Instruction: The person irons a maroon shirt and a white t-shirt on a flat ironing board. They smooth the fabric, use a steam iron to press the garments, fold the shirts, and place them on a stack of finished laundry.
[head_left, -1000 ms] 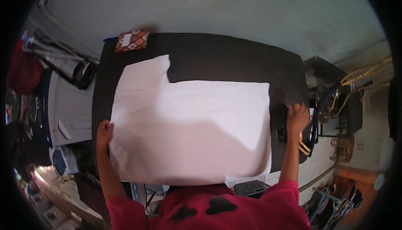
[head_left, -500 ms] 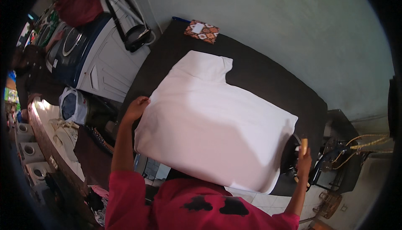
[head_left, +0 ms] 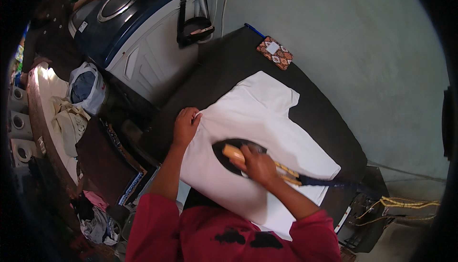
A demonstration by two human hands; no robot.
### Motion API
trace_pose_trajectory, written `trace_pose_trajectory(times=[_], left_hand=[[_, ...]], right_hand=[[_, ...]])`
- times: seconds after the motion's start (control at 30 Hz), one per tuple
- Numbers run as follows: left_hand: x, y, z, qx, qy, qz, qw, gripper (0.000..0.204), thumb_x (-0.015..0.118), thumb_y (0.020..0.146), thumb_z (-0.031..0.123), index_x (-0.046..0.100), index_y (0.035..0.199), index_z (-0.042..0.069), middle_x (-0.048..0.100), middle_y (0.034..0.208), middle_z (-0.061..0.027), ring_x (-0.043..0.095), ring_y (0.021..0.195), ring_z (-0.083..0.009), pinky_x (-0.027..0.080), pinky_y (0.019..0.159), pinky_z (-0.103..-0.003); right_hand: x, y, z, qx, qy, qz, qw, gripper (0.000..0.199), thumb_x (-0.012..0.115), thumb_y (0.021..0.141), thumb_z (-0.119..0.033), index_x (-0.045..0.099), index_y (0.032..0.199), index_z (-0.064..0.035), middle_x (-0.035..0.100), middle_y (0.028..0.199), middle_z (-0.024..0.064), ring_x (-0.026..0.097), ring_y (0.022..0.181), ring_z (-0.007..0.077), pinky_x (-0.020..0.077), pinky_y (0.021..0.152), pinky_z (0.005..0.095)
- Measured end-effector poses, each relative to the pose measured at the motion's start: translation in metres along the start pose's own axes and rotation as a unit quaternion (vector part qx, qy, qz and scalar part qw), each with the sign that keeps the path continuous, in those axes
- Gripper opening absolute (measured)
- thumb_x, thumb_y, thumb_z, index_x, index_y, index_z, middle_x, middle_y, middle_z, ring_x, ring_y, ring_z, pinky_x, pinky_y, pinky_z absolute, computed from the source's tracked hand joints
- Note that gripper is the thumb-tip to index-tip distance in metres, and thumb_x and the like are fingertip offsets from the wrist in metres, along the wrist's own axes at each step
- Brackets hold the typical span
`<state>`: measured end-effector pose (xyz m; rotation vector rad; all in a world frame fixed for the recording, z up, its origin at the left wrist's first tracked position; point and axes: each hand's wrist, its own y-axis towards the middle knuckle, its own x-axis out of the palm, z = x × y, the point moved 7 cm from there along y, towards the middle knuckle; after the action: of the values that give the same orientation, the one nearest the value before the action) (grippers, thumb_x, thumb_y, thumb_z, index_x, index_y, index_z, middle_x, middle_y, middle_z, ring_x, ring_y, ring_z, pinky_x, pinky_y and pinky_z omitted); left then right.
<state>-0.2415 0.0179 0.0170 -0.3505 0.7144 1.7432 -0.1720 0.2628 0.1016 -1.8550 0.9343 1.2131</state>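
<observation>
A white T-shirt (head_left: 260,200) lies spread over a dark padded table (head_left: 329,114), its short sleeve pointing away from me. My right hand (head_left: 260,165) is wrapped round the yellowish handle of a black clothes iron (head_left: 233,154). The iron rests on the middle of the shirt, its dark cord running off to the right. At the shirt's left edge, my left hand (head_left: 185,127) pinches the cloth between thumb and fingers.
A patterned notebook (head_left: 275,53) and a blue pen (head_left: 255,30) lie at the table's far end, near the wall. Left of the table stand a washing machine (head_left: 148,47) and a bag of clothes (head_left: 88,90). Yellow cords (head_left: 400,202) hang at right. A person in dark clothes (head_left: 52,33) is at far left.
My right hand has brought the iron from the shirt's right edge leftward to its middle. My left hand still holds the left edge. The whole view has shifted and turned.
</observation>
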Motion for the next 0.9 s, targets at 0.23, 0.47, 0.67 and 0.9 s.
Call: trace_pose_trajectory(times=[0.23, 0.47, 0.67, 0.9], left_hand=[[0.004, 0.004, 0.0, -0.021, -0.019, -0.017, 0.999, 0.013, 0.07, 0.086, 0.008, 0.06, 0.092, 0.003, 0.061, 0.085, -0.0108, 0.056, 0.079, -0.0295, 0.048, 0.076, -0.04], [0.003, 0.004, -0.006, -0.01, -0.01, -0.004, 1.0, 0.014, 0.07, 0.085, 0.008, 0.061, 0.093, 0.003, 0.06, 0.086, -0.0113, 0.056, 0.079, -0.03, 0.048, 0.075, -0.04], [0.008, 0.003, -0.012, -0.035, 0.0, -0.026, 0.999, 0.015, 0.07, 0.084, 0.006, 0.061, 0.095, 0.003, 0.06, 0.087, -0.0122, 0.057, 0.079, -0.0296, 0.048, 0.074, -0.039], [0.042, 0.036, 0.003, -0.018, 0.113, -0.13, 0.985, 0.021, 0.067, 0.085, 0.017, 0.063, 0.103, 0.006, 0.06, 0.109, -0.0116, 0.059, 0.099, -0.0327, 0.049, 0.082, -0.045]], right_hand=[[-0.04, 0.16, 0.048, 0.141, -0.016, 0.098, 0.985, 0.052, 0.052, 0.095, -0.057, 0.054, 0.106, -0.0057, 0.069, 0.083, 0.02, 0.069, 0.071, 0.0397, 0.0552, 0.061, 0.0487], [-0.027, 0.097, 0.03, 0.18, 0.108, 0.002, 0.978, 0.053, 0.054, 0.095, -0.052, 0.054, 0.117, -0.0035, 0.069, 0.093, 0.0254, 0.067, 0.082, 0.0442, 0.0526, 0.073, 0.0534], [-0.006, -0.077, 0.05, 0.24, 0.066, -0.02, 0.968, 0.052, 0.056, 0.094, -0.055, 0.051, 0.109, -0.0056, 0.068, 0.089, 0.024, 0.068, 0.076, 0.043, 0.0539, 0.061, 0.052], [-0.017, -0.236, 0.221, 0.56, 0.031, 0.174, 0.81, 0.05, 0.056, 0.096, -0.051, 0.054, 0.104, -0.0017, 0.066, 0.073, 0.0258, 0.067, 0.069, 0.0452, 0.0507, 0.057, 0.0522]])
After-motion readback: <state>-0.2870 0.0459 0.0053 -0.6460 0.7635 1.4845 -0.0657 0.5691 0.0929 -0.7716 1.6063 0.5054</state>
